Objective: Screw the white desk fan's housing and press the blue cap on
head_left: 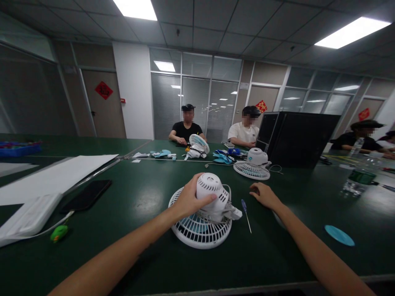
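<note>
A white electric fan [202, 238] lies face down on the green table, its round grille underneath and its motor housing on top. My left hand [193, 197] is closed round the housing's left side, thumb across the front. A white cord is bundled at the housing's right side. Just right of the fan lies a screwdriver [245, 209] with a blue handle, its shaft pointing toward me. Beyond it, my right hand [265, 196] rests near the table, fingers loosely bent, thumb apart and nothing visible in it. A light-blue disc [339, 235] lies farther right.
Another face-down fan [253, 169] stands behind, before a black computer case [299, 137]. Across the table, a person [187, 129] sits by a third fan [197, 146]. On the left lie a phone [88, 195] and white sheets [61, 176]; a bottle [359, 179] stands right.
</note>
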`<state>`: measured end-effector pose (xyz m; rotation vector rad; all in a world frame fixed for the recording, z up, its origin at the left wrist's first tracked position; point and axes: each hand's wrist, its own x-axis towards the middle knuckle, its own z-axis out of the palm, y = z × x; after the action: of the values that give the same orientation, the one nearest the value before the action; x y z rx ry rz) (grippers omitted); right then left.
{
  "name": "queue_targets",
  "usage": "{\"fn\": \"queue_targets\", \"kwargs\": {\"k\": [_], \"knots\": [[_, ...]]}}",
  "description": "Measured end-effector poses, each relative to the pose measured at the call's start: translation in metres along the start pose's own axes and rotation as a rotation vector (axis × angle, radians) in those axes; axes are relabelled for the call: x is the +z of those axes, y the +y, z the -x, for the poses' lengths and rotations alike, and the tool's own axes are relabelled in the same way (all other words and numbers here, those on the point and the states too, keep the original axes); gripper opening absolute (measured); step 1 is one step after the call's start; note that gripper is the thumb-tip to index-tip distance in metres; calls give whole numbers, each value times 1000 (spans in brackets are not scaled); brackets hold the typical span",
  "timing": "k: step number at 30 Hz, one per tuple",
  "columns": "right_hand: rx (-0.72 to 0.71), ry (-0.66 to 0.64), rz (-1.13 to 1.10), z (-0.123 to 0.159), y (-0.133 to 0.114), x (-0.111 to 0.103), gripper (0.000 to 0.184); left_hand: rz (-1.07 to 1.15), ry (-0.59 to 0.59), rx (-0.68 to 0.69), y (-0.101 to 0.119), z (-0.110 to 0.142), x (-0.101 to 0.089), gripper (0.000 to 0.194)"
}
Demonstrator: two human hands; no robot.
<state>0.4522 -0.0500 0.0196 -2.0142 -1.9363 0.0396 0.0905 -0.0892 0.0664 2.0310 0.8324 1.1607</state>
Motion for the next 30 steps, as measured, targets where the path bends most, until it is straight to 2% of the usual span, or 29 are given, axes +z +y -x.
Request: {"fn": "queue_targets", "kwargs": {"k": [10,19,24,30], "knots": [[99,-18,15,1,6,-4,12,5,-3,12,-5,0,0,66],[171,69,-37,3,25,-9,26,18,0,19,-5,0,0,65],[68,78,-67,3,26,-1,29,33,-3,7,-3,0,0,65],[-25,101,-98,0,14,8,19,46,-35,-17,0,1,-1,67]]}}
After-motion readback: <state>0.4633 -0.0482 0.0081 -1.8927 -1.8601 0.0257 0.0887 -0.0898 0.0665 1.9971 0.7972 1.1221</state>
